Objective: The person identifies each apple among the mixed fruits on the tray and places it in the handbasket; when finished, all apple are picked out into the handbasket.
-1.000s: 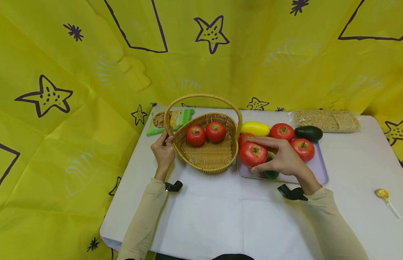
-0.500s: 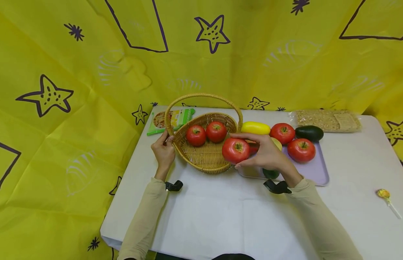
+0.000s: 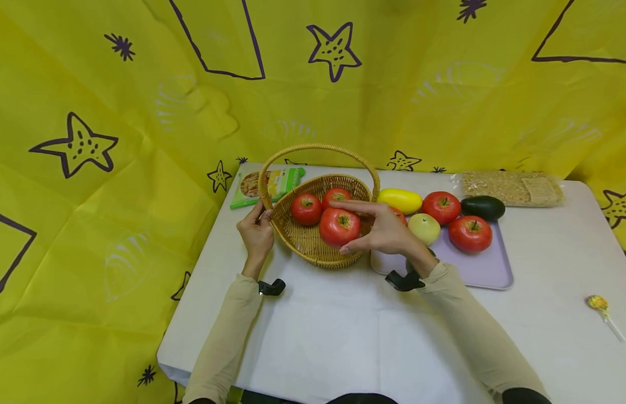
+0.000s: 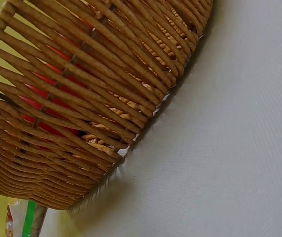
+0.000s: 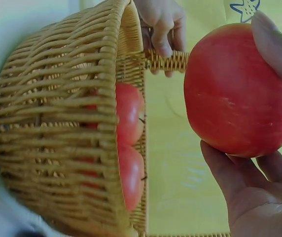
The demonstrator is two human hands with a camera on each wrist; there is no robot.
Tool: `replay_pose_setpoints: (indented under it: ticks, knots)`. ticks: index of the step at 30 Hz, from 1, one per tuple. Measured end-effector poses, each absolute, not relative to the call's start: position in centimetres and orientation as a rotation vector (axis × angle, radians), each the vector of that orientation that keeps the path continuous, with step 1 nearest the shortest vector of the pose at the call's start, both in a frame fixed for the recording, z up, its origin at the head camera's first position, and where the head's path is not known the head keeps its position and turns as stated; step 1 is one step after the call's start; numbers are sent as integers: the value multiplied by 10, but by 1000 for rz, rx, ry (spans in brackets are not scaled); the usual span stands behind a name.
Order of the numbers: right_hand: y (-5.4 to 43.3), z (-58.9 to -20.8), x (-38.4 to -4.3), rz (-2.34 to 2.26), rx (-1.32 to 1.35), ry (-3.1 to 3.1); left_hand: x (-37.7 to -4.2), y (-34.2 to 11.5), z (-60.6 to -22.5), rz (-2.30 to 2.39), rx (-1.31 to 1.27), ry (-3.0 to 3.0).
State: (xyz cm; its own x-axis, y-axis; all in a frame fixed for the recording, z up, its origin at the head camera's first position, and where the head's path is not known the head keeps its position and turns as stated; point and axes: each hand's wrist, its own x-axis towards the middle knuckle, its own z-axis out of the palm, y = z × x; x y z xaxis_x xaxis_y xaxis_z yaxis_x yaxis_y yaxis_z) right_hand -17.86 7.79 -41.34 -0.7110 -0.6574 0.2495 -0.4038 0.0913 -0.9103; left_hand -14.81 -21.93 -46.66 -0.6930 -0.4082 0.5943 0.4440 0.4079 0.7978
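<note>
A wicker basket (image 3: pixel 325 261) with a tall arched handle (image 3: pixel 318 147) stands near the table's middle. Two red apples (image 3: pixel 306 210) lie inside it; their stems show in the right wrist view. My left hand (image 3: pixel 256 234) pinches the basket at the left foot of its handle. Over the basket's right front part, my right hand (image 3: pixel 385 229) holds another red apple (image 5: pixel 239 91) between thumb and fingers. That apple partly covers one of those in the basket. The left wrist view shows the basket's woven side (image 4: pixel 82 84) with red showing through the gaps.
Right of the basket, a lilac tray (image 3: pixel 487 275) bears red apples (image 3: pixel 470 234), a pale round fruit (image 3: pixel 424 229), a yellow oblong item (image 3: pixel 400 201) and a dark green one (image 3: pixel 483 208). A green packet (image 3: pixel 247 191), a noodle bag (image 3: pixel 512 188) and a lollipop (image 3: pixel 598 303) lie around.
My right hand has lifted the apple from the tray and carried it left over the basket. The pale round fruit has come into view. My left hand keeps its grip on the basket.
</note>
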Motion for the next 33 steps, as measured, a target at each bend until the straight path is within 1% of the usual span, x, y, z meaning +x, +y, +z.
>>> replay_pose_setpoints:
  ticks: [6, 9, 16, 25, 33]
  knots:
    - [63, -414, -187, -1670, -1052, 2082, -160, -229, -487, -1358, -15, -1897]
    - [56, -416, -193, -1666, -1021, 2061, -161, -233, -492, -1375, -31, -1891]
    - [42, -422, -207, -1655, -917, 2024, -145, -217, -461, -1377, -32, -1881]
    - [31, -432, -226, -1669, -897, 1968, -145, -217, -461, -1366, -14, -1885]
    - [24, -436, -233, -1597, -889, 1980, -145, -217, -460, -1369, -26, -1870]
